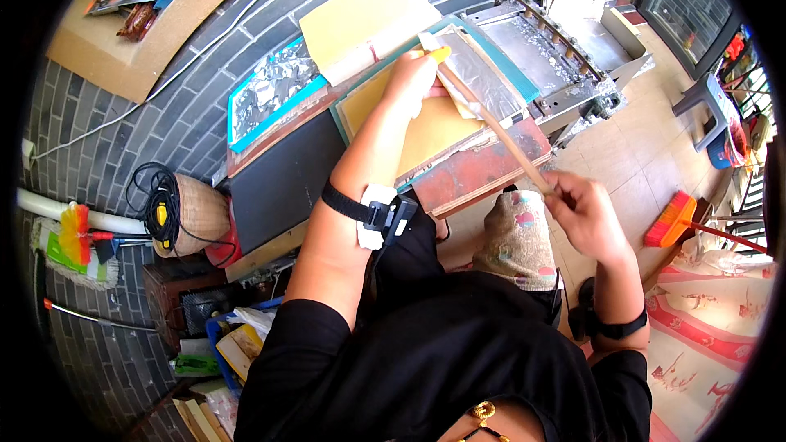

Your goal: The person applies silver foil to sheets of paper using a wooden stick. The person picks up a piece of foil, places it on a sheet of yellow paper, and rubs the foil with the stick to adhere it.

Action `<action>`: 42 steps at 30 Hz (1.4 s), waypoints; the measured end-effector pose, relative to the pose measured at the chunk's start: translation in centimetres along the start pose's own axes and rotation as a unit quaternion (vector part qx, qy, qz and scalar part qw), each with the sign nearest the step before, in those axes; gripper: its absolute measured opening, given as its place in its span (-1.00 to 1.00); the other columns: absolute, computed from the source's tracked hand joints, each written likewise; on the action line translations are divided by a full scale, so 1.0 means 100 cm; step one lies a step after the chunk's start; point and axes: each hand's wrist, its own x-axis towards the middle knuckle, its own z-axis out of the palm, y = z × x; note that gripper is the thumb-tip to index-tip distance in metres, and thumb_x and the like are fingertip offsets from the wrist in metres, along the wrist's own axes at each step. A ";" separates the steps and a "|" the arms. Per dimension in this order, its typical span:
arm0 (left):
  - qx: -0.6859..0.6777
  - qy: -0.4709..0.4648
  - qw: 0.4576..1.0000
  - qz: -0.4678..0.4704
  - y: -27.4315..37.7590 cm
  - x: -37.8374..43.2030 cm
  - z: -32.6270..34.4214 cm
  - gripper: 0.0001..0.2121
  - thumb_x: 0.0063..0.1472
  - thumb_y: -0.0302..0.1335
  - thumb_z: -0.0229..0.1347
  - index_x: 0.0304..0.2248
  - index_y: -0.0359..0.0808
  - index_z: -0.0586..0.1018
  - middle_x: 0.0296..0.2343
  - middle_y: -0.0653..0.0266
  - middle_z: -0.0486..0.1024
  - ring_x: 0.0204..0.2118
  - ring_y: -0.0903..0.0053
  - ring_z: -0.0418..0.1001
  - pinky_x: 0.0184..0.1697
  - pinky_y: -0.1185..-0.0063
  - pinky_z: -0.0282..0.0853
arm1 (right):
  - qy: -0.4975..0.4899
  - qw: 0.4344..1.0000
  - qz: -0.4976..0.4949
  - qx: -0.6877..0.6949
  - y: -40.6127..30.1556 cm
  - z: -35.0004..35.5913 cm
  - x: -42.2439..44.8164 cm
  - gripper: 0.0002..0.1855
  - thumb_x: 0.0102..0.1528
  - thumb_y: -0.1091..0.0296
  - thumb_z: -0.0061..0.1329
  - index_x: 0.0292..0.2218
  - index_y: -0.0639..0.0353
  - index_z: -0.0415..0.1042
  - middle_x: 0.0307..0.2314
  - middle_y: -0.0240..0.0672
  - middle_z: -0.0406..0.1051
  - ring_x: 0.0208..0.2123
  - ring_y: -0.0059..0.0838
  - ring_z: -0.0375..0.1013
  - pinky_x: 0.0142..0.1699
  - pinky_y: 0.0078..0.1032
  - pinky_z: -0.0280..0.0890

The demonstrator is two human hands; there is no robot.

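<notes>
My right hand (583,212) grips the near end of a slender wooden stick (506,138), which slants away from me over the worktable. Its far part passes close beside my left hand (416,83), which is over a stack of yellow paper sheets (439,135). A yellow cover (441,53) is on one of the left fingers; the other fingers are partly hidden, so its grip is unclear. A pale flat strip (462,101) runs beneath the stick, by the left fingers. Just right of it lies a thin silvery foil sheet (491,77).
A blue-rimmed tray (279,129) of crumpled foil sits left of a yellow board (368,24). The reddish worktable edge (485,166) is before me. A metal machine (534,43) stands at right. A patterned cloth (519,239) covers my knee.
</notes>
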 end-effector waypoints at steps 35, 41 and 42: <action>-0.053 0.052 0.997 -0.005 -0.020 0.022 -0.033 -0.84 0.07 -0.61 -0.04 -0.33 -0.38 0.51 -0.52 0.29 0.44 -0.56 0.58 0.42 -0.55 0.65 0.35 | -0.039 0.990 0.060 0.118 0.023 -0.007 0.000 -0.75 0.09 0.55 -0.18 -0.17 0.37 0.34 -0.68 -0.57 0.19 -0.73 -0.82 0.12 -0.65 -0.77 0.02; -0.041 0.065 0.997 0.005 -0.025 0.026 -0.035 -0.83 0.07 -0.60 -0.05 -0.32 -0.41 0.50 -0.51 0.25 0.45 -0.55 0.54 0.43 -0.55 0.63 0.35 | -0.011 0.987 0.079 0.142 0.017 -0.002 0.007 -0.75 0.08 0.56 -0.18 -0.17 0.36 0.36 -0.69 -0.59 0.18 -0.73 -0.83 0.11 -0.65 -0.79 0.01; -0.051 0.055 0.997 0.001 -0.025 0.026 -0.036 -0.83 0.08 -0.61 -0.06 -0.31 -0.41 0.49 -0.51 0.25 0.46 -0.54 0.54 0.44 -0.54 0.63 0.36 | -0.011 0.986 0.089 0.143 0.017 -0.003 0.007 -0.76 0.07 0.56 -0.18 -0.18 0.36 0.37 -0.67 -0.57 0.20 -0.69 -0.81 0.13 -0.61 -0.76 0.04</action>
